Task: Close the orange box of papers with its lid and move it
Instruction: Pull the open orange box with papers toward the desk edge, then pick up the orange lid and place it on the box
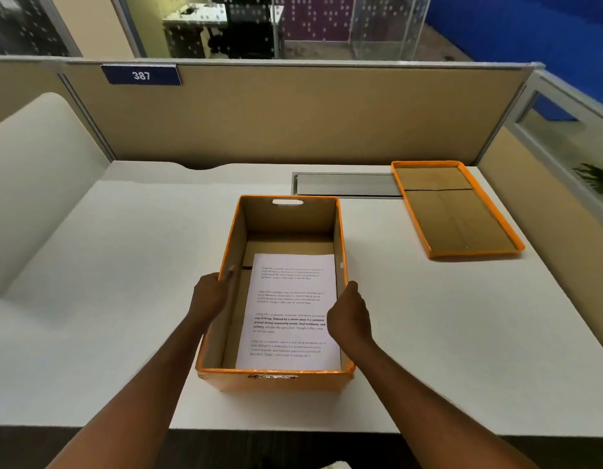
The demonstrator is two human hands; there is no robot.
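While lid (456, 211) lies apart, both hands' fingers (229, 273) clamped on open orange box (276, 380) walls

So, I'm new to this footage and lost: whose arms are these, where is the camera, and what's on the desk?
There is one picture, from a camera worn on a person's head, looking down at their own bare arms. The left hand and right hand grip the side walls of an open orange box on a white desk. Printed papers lie inside. The box's lid lies upside down, apart, to the far right.
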